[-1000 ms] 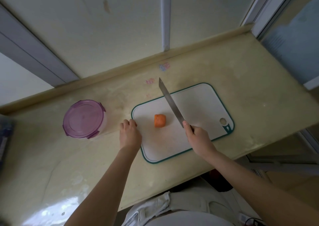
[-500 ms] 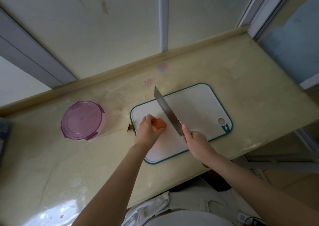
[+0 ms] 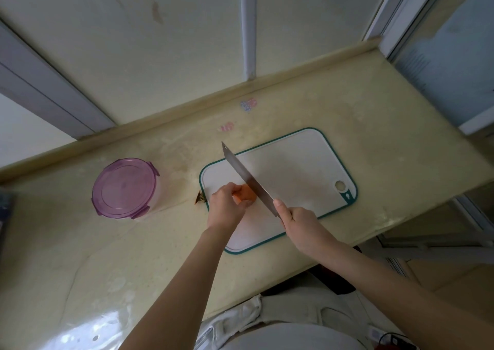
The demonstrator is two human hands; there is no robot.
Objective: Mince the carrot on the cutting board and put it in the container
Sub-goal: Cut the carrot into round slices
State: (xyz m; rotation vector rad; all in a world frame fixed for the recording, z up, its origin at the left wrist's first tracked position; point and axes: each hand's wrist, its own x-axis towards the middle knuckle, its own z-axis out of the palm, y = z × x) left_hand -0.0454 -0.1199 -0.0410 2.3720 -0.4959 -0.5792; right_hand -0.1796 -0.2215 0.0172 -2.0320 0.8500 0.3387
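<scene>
An orange carrot chunk lies on the left part of a white cutting board with a green rim. My left hand grips the carrot from the left, and its fingers hide most of it. My right hand holds the handle of a long knife. The blade slants up to the left and lies against the carrot's right side. A round container with a purple lid clipped on stands to the left of the board.
The board lies on a pale yellow counter that runs along a wall and window frames. A small brown scrap sits at the board's left edge. Two small stickers mark the counter behind the board. The counter's front edge is close to my body.
My left hand moved from the board's left edge onto the carrot and now grips it. The knife has shifted left until its blade meets the carrot.
</scene>
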